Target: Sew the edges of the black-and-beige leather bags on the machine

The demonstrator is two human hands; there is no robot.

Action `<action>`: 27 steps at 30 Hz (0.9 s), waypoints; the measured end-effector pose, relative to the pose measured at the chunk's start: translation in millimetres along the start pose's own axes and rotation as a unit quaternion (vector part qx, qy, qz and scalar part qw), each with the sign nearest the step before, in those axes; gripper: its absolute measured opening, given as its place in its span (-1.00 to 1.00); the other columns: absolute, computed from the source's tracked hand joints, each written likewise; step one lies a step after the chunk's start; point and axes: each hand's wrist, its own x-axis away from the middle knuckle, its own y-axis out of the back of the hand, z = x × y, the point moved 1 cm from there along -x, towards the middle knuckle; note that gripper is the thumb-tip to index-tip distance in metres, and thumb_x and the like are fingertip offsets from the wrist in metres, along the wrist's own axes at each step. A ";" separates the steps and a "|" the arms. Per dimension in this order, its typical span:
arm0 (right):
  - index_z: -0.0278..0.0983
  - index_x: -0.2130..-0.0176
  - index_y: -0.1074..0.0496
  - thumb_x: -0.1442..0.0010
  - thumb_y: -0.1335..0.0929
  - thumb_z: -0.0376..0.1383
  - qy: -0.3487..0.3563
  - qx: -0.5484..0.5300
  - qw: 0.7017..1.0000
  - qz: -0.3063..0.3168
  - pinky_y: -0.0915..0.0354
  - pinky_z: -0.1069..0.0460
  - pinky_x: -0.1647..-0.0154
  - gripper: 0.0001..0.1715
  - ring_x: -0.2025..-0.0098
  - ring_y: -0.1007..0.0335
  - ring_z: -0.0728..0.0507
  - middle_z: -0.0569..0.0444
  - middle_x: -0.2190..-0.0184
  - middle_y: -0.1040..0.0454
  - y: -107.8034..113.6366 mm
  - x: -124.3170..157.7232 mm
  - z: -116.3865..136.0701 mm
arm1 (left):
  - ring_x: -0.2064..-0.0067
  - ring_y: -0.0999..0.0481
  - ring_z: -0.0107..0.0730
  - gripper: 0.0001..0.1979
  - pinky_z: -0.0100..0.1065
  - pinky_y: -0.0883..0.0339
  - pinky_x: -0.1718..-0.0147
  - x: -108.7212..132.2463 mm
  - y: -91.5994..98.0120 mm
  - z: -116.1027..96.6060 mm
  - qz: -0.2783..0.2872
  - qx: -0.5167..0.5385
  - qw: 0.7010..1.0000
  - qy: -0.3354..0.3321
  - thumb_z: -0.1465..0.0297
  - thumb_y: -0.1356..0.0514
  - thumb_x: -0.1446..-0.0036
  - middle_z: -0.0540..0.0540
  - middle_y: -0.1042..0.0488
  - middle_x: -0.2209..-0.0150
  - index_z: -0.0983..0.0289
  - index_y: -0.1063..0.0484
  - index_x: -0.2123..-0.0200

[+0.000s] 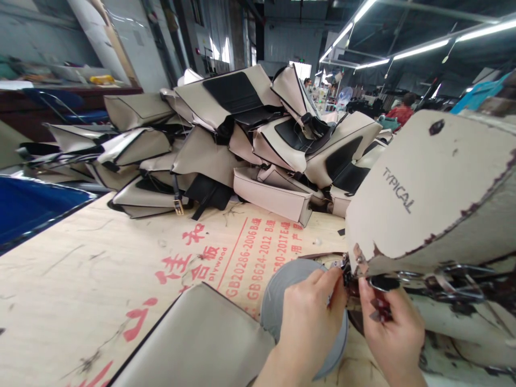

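A worn cream sewing machine [427, 188] marked TYPICAL stands at the right. My left hand [310, 317] is at the machine's needle area, its fingers pinched together, with a small metallic bit showing by them. Just right of it, my right hand [393, 336] has its fingers curled under the machine head, close around a small dark reddish piece I cannot identify. The fingertips of both hands nearly meet at the needle area, and what they grip is mostly hidden. Beneath my left hand lies a round grey disc [278, 290]. A beige bag panel [197, 338] with dark edging lies beside it.
Beige and black bags [209, 150] are heaped across the back of the plywood table [153, 290], which carries red lettering and loose threads. A blue sheet-like thing [36, 209] is at the left edge. A person in red [400, 112] is far behind the machine.
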 end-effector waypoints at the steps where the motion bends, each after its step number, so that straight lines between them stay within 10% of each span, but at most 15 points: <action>1: -0.36 0.43 -0.41 -0.16 -0.25 -0.13 0.000 0.001 1.000 0.000 -0.19 0.06 0.53 -0.64 0.60 -0.28 -0.07 -0.04 0.58 -0.41 0.0 0.0 0.2 | 0.56 -0.33 -0.54 -0.81 -0.52 -0.08 0.61 -0.1 -0.6 0.2 -0.001 -0.001 1.000 -0.001 0.46 0.01 -0.15 -0.01 -0.38 0.53 0.25 -0.40 0.36; 27: -0.35 0.43 -0.41 -0.16 -0.27 -0.14 -0.003 0.012 1.000 -0.007 -0.19 0.08 0.53 -0.67 0.59 -0.27 -0.05 -0.02 0.59 -0.41 -2.8 4.3 -1.8 | 0.58 -0.30 -0.55 -0.82 -0.51 -0.06 0.61 1.2 -2.7 0.6 -0.016 -0.012 1.000 0.003 0.48 0.00 -0.13 -0.01 -0.38 0.53 0.23 -0.40 0.31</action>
